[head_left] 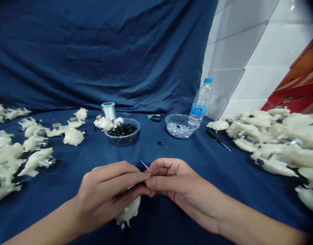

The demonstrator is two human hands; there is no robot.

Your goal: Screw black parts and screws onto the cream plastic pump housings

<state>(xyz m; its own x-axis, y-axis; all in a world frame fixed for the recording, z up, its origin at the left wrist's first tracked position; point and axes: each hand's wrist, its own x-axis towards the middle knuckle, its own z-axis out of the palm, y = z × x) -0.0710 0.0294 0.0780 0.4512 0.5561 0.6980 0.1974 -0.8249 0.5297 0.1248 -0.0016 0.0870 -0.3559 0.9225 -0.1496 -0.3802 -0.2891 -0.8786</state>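
Both hands meet near the lower middle of the view, fingertips touching. My left hand is wrapped round a cream plastic part, which shows below its fingers with a small shiny metal piece at its lower end. My right hand is closed in a pinch, thumb against fingers. A thin metal shaft sticks out above the pinched fingertips; what lies between them is hidden.
Cream parts lie piled at left and right. Beyond my hands stand a bowl of black pieces, a bowl of small metal pieces, a wire spool and a bottle. A screwdriver lies right.
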